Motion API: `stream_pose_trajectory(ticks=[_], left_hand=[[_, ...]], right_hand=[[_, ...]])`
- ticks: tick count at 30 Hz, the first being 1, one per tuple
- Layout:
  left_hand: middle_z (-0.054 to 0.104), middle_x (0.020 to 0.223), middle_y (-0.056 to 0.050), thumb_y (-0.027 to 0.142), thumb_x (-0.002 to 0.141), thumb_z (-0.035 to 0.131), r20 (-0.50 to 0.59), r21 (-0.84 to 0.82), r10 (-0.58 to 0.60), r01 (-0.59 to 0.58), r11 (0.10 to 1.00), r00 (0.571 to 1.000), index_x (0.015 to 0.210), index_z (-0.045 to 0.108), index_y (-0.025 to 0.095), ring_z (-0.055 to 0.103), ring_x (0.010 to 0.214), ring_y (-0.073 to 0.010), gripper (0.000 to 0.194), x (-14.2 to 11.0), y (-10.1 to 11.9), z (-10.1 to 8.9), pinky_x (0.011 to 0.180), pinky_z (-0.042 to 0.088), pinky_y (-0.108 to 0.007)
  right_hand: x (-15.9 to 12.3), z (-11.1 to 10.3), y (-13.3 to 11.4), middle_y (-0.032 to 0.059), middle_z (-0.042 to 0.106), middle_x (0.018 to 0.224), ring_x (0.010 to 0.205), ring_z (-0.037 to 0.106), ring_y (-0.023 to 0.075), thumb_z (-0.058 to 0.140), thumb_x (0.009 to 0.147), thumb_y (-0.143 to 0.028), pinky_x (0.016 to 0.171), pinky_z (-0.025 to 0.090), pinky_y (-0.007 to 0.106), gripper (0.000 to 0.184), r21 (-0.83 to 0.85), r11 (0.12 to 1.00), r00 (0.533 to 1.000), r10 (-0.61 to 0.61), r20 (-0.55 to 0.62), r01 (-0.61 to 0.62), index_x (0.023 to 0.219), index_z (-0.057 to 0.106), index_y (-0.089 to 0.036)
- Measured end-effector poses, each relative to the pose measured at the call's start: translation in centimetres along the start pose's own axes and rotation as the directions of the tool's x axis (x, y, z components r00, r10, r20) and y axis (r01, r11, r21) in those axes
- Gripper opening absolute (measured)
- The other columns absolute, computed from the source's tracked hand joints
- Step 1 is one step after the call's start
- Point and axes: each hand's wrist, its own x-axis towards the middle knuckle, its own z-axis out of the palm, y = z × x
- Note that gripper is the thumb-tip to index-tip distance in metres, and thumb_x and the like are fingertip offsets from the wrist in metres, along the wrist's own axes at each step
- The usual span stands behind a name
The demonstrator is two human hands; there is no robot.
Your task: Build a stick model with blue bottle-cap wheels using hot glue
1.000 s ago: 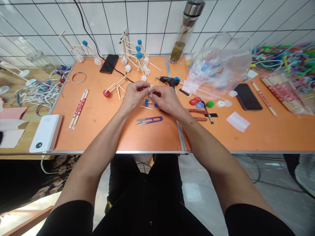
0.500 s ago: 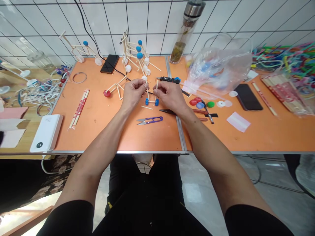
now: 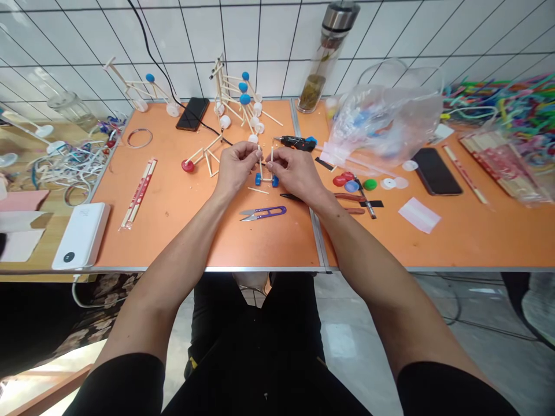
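My left hand [image 3: 238,164] pinches an upright wooden stick [image 3: 261,169] that rises from a small stick frame with blue bottle caps [image 3: 258,179] at its foot. My right hand [image 3: 295,167] is closed on a second wooden stick [image 3: 272,153], its top showing above the fingertips. The lower end of that stick is partly hidden by the fingers. A short stick piece [image 3: 258,190] lies just in front of the frame. Nearer me are purple thread snips [image 3: 263,214]. Pliers [image 3: 349,197] with brown handles lie partly under my right forearm.
Stick models with blue and white caps [image 3: 245,99] stand at the back. A black glue gun [image 3: 297,143] lies behind my right hand. Around are loose bottle caps [image 3: 370,184], a plastic bag [image 3: 385,124], phones [image 3: 437,171], wrapped chopsticks [image 3: 139,193], a power bank [image 3: 82,236] and a glass bottle [image 3: 323,63].
My right hand and its stick have moved slightly left, so the two upright sticks are closer together. The left hand has barely shifted, still pinching its stick.
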Motion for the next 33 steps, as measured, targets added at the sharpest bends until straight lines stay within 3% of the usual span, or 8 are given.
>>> stream_pose_trajectory(ticks=[12, 17, 25, 29, 33], left_hand=[[0.069, 0.07, 0.004, 0.02, 0.095, 0.086, -0.013, 0.001, -0.014, 0.014, 1.0, 1.0, 0.083, 0.075, 0.022, 0.059, 0.057, -0.0098, 0.017, -0.2, 0.1, 0.1, 0.059, 0.051, -0.023], [0.076, 0.078, 0.001, 0.029, 0.096, 0.088, -0.047, 0.004, -0.015, 0.015, 1.0, 0.999, 0.086, 0.077, 0.023, 0.062, 0.063, -0.0111, 0.016, -0.6, 0.6, 0.0, 0.06, 0.052, -0.024], [0.077, 0.085, 0.0, 0.032, 0.094, 0.088, -0.077, -0.081, 0.014, -0.02, 0.997, 0.997, 0.089, 0.081, 0.023, 0.065, 0.072, -0.0121, 0.012, -1.6, 0.9, 0.7, 0.063, 0.052, -0.023], [0.078, 0.093, -0.002, 0.034, 0.097, 0.086, -0.053, -0.041, 0.066, -0.068, 0.997, 0.996, 0.092, 0.082, 0.024, 0.065, 0.077, -0.0131, 0.012, -1.6, 1.2, 0.5, 0.068, 0.052, -0.024], [0.078, 0.098, -0.002, 0.041, 0.1, 0.083, -0.086, 0.127, 0.07, -0.059, 0.99, 0.994, 0.114, 0.082, 0.025, 0.064, 0.077, -0.0148, 0.02, -0.5, 1.1, -1.5, 0.073, 0.053, -0.028]], right_hand=[[0.0, 0.1, -0.1, 0.0033, 0.075, 0.084, 0.078, 0.063, 0.022, 0.068, 0.099, -0.026, 0.076, 0.042, 0.036, 0.013, -0.013, 1.0, 1.0, 0.001, 0.016, -0.001, 0.091, 0.077, -0.021], [-0.2, 0.0, -0.6, 0.0032, 0.077, 0.088, 0.083, 0.067, 0.0227, 0.067, 0.102, -0.03, 0.079, 0.045, 0.035, 0.014, 0.017, 1.0, 1.0, 0.011, -0.013, -0.011, 0.097, 0.078, -0.022], [-0.7, -0.2, -1.7, 0.0025, 0.069, 0.082, 0.076, 0.058, 0.0209, 0.064, 0.106, -0.041, 0.074, 0.039, 0.035, 0.027, 0.067, 0.994, 0.997, -0.08, -0.018, 0.081, 0.086, 0.069, -0.023], [-0.6, -0.5, -2.0, 0.0017, 0.065, 0.078, 0.074, 0.057, 0.0204, 0.064, 0.104, -0.039, 0.072, 0.037, 0.036, 0.026, 0.049, 0.994, 0.996, -0.092, -0.021, 0.093, 0.084, 0.067, -0.023], [-0.2, -2.0, -2.1, 0.0029, 0.067, 0.08, 0.078, 0.06, 0.0223, 0.065, 0.101, -0.033, 0.076, 0.042, 0.037, 0.021, -0.06, 0.998, 0.992, 0.002, -0.128, -0.01, 0.082, 0.065, -0.024]])
